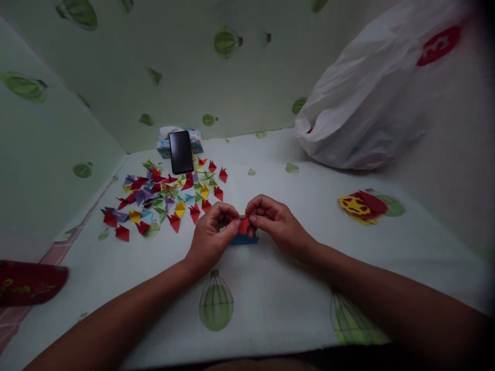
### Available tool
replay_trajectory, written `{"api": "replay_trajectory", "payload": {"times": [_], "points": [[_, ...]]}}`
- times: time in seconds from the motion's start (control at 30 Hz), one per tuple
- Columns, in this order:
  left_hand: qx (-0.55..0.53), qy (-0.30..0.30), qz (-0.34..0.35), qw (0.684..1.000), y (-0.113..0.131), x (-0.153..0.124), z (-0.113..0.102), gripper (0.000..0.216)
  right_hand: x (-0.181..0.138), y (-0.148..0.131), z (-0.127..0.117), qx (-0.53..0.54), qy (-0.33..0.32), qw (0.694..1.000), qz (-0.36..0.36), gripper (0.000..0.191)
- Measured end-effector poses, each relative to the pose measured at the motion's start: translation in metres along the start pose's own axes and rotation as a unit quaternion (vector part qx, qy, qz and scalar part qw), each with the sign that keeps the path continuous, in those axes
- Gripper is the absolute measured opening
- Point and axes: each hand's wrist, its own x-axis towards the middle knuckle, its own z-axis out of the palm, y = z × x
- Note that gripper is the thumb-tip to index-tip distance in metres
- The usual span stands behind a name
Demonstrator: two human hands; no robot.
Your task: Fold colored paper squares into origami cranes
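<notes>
Between my two hands is a small piece of folded red paper [243, 225]. My left hand [214, 232] pinches its left side between thumb and fingers. On the right side, my right hand [276, 224] grips the same paper with thumb and fingertips. Under the hands lies a blue stack of paper or a pad [243, 239] with a yellow edge, mostly covered. To the left spreads a heap of small folded paper cranes [166, 193] in red, yellow, green, purple and blue.
A black phone [181, 152] leans on a tissue box [197, 140] at the back. A large white plastic bag [356, 98] stands back right. Yellow and red paper cut-outs [361, 207] lie right. A dark red object [31, 283] is at far left. Walls flank the table [266, 299].
</notes>
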Motion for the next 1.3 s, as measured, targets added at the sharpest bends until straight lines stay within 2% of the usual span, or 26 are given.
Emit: {"api": "replay_trajectory", "payload": {"times": [0.47, 0.67, 1.07, 1.17, 1.3], "points": [[0.037, -0.015, -0.005, 0.999, -0.0013, -0.0019, -0.0012, 0.006, -0.0004, -0.0011, 0.0020, 0.014, 0.012, 1.000, 0.002, 0.013], [0.060, -0.020, 0.020, 0.998, -0.0012, -0.0008, -0.0015, 0.005, -0.0013, -0.0020, 0.0025, 0.012, 0.011, 1.000, 0.000, 0.012], [0.111, -0.048, 0.074, 0.990, 0.0016, -0.0021, -0.0014, 0.004, 0.0004, -0.0017, -0.0008, 0.023, -0.029, 0.999, 0.011, 0.012], [0.074, -0.052, 0.052, 0.995, 0.0016, -0.0015, -0.0008, 0.002, 0.0009, -0.0015, -0.0006, 0.028, -0.016, 0.999, 0.006, 0.013], [-0.037, -0.042, -0.026, 0.998, -0.0025, -0.0006, -0.0023, 0.018, 0.0020, -0.0015, -0.0012, 0.023, 0.015, 1.000, -0.011, 0.015]]}}
